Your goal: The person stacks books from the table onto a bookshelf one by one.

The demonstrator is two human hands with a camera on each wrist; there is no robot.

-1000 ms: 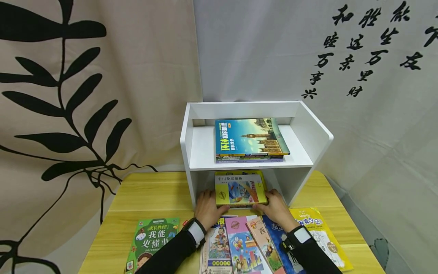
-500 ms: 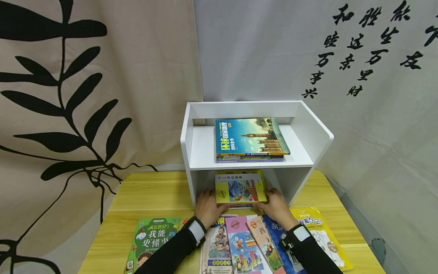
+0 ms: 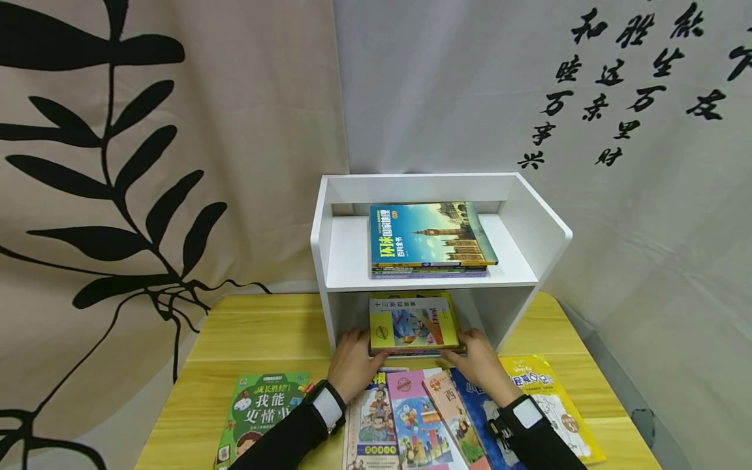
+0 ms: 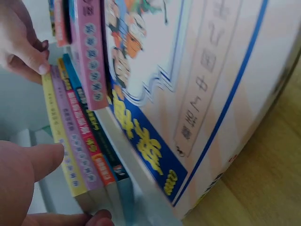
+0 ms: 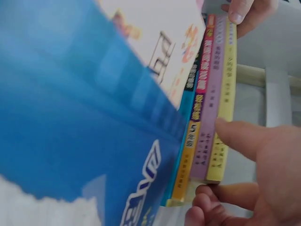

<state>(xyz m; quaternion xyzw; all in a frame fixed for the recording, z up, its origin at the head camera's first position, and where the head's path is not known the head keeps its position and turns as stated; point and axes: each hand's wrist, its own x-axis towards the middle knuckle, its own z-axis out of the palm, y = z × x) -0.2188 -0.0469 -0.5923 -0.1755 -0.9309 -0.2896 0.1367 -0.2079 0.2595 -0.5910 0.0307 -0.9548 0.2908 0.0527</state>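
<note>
Fingers of the left hand lie extended along the left end of the book stack, thumb spread away from them at the front edge. Right hand mirrors this at the right end: thumb straight out toward the spines in the right wrist view, other fingers slightly bent at the short end. No pinch visible on either side; whether each thumb pad presses or hovers, cannot tell.

Stack location: lower compartment of the white shelf unit, front edge near the compartment mouth. 4 spines distinguishable in the wrist views, yellow uppermost. Spines face the person; long axis runs left to right, from hand to hand.

Key relation (judgement): stack sits directly between the 2 hands, inward of each set of fingers, so even contact at the 2 ends likely governs how straight it lies. Neither hand clearly nearer.

Surroundings: blue-covered book lies topmost on the upper shelf. On the table, in front of the unit: green book at left, pink book between the wrists, yellow book at right.
</note>
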